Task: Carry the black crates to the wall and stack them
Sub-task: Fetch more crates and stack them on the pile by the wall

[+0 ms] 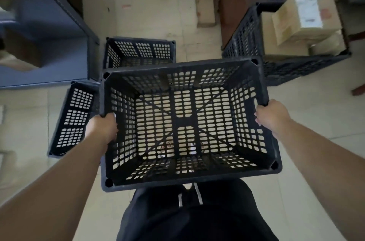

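- I hold an empty black crate [183,120] at about waist height, open side up and roughly level, clear of the tiled floor [150,13].
- My left hand [104,128] grips the crate's left wall at the rim, and my right hand [272,116] grips the right wall, fingers curled round the edge on both sides.
- The step in hand, as I judge it, is the carry: the crate is lifted but not yet set on anything.
- A second crate [140,52] stands upright and empty on the floor just ahead, beside a grey cabinet [49,29].
- A third crate [74,116] lies on its side to my left, near the cabinet's foot.
- A fourth crate [243,39], to the right, holds cardboard boxes [302,19].
- I cannot tell which wall is meant. The upright crate ahead looks the likeliest base for a stack.
- The next move calls for stepping forward and squaring my crate's corners over that crate's rim. I then lower it evenly on both sides so it seats rather than tips.
- The crate on its side needs righting before it can join the stack, and the loaded one looks heavier to lift.
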